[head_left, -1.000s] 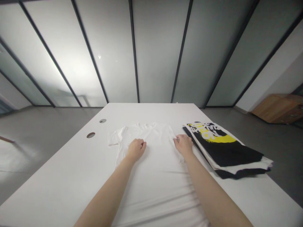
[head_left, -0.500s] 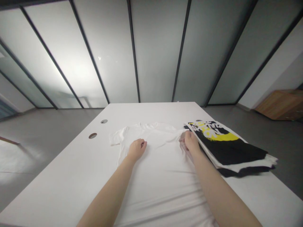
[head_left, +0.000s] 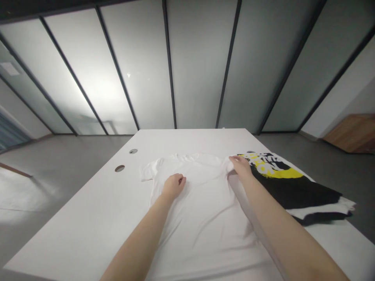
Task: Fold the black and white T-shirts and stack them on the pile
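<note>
A white T-shirt [head_left: 202, 210] lies spread over the white table, its neckline at the far end and its body running toward me. My left hand [head_left: 174, 185] rests on the chest of the shirt, fingers curled in; whether they pinch any cloth is hidden. At the shirt's right shoulder, my right hand [head_left: 240, 166] has the sleeve fabric between thumb and fingers. The right side edge hangs slightly raised below that hand. The left sleeve [head_left: 148, 170] lies flat, pointing outward.
Right of the shirt lies a stack of folded black and white garments [head_left: 304, 191], the top one with a yellow and white print. The white table [head_left: 96, 218] has round holes [head_left: 120, 168] near its left edge. Frosted glass panels [head_left: 202, 70] stand behind it.
My right hand has shifted slightly outward and away from me, drawing the shirt's right sleeve and side edge straighter. The left hand stays about where it was on the shirt. The view has turned slightly.
</note>
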Action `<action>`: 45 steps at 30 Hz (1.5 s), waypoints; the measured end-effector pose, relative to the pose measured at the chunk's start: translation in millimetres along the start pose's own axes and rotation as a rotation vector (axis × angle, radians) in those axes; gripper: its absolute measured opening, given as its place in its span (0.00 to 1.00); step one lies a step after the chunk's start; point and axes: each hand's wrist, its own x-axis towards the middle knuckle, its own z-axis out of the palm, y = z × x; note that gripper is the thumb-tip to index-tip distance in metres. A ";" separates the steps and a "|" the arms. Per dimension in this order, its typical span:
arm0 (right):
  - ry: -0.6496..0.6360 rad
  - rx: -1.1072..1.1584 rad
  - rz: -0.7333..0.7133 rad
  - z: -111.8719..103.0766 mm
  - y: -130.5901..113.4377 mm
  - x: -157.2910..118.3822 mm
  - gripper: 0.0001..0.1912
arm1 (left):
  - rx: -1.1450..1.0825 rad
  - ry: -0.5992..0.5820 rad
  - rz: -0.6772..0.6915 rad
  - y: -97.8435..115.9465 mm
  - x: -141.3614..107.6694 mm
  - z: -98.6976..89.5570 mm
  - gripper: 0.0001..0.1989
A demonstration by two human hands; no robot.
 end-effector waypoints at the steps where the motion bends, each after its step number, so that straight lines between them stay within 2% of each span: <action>1: 0.002 -0.016 0.015 3.0 -2.2 7.6 0.17 | 0.001 -0.001 0.001 0.0 0.1 0.2 0.16; 5: -0.029 -0.096 0.070 13.2 -5.0 26.6 0.27 | 0.018 0.017 0.028 -0.3 0.7 0.4 0.15; 8: -0.044 -0.163 0.076 16.3 -9.7 30.9 0.29 | 0.034 0.033 0.039 -0.1 0.9 -0.1 0.13; 10: -0.057 -0.186 0.040 17.6 -17.8 30.3 0.28 | 0.040 0.032 0.038 0.1 1.0 -0.3 0.13; 13: -0.102 -0.173 -0.088 21.3 -34.6 21.7 0.29 | 0.042 0.026 0.038 0.4 1.3 0.2 0.13; 16: -0.262 -0.158 -0.195 26.4 -50.7 4.7 0.35 | 0.031 0.024 0.042 0.3 1.9 1.2 0.13; 18: -0.375 -0.192 -0.210 29.3 -59.8 -5.5 0.40 | 0.026 0.021 0.043 0.0 2.1 1.9 0.13; 20: -0.375 -0.262 -0.204 32.2 -67.1 -11.2 0.39 | 0.023 0.019 0.043 -0.2 2.1 2.4 0.14; 22: -0.307 -0.334 -0.205 36.8 -70.9 -13.2 0.31 | 0.021 0.022 0.041 -0.4 2.0 2.8 0.13; 24: -0.304 -0.406 -0.235 44.2 -68.8 -16.4 0.25 | 0.020 0.025 0.041 -0.5 1.9 3.2 0.13; 28: -0.441 -0.574 -0.349 66.1 -44.9 -39.6 0.20 | 0.033 0.022 0.042 -0.7 1.9 3.7 0.13; 32: -0.527 -0.768 -0.439 80.8 -15.4 -65.9 0.25 | 0.051 0.022 0.049 -1.0 1.6 3.9 0.13; 35: -0.510 -0.899 -0.458 80.4 -5.3 -66.1 0.32 | 0.056 0.021 0.050 -1.3 1.2 3.8 0.13; 39: -0.481 -1.030 -0.428 77.6 -8.2 -47.6 0.34 | 0.058 0.014 0.061 -1.6 1.0 4.2 0.13; 45: -0.398 -1.137 -0.405 91.7 -27.3 -32.7 0.27 | 0.070 0.019 0.063 -1.8 0.7 6.2 0.12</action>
